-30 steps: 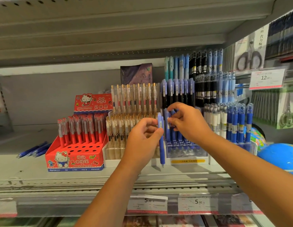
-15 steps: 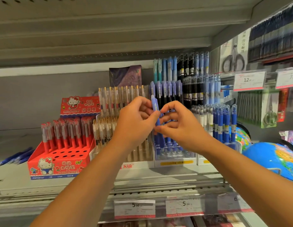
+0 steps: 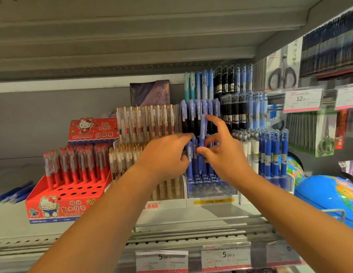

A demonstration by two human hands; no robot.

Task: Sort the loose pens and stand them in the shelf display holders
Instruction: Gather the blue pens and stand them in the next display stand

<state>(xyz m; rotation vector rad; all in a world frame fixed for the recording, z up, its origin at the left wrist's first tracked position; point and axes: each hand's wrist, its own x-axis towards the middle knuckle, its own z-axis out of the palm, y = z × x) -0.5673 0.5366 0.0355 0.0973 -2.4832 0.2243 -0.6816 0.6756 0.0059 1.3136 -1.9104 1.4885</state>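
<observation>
My right hand (image 3: 223, 154) pinches a blue pen (image 3: 202, 133) and holds it upright over the front rows of the clear tiered holder (image 3: 211, 193), which is full of matching blue pens. My left hand (image 3: 163, 154) is just to the left of it. Its fingertips touch the tops of the standing blue pens (image 3: 191, 154) and it grips nothing. A few loose blue pens (image 3: 13, 193) lie flat on the shelf at the far left.
A red Hello Kitty pen box (image 3: 59, 206) stands at the left. A holder of clear and gold pens (image 3: 167, 205) stands beside the blue one, with more blue and black pen racks (image 3: 270, 154) to the right. A globe (image 3: 327, 196) sits at the right edge. The upper shelf hangs low overhead.
The blue pen has passed from my left hand to my right hand. Both hands moved forward to the blue pen holder, and the view has swung left.
</observation>
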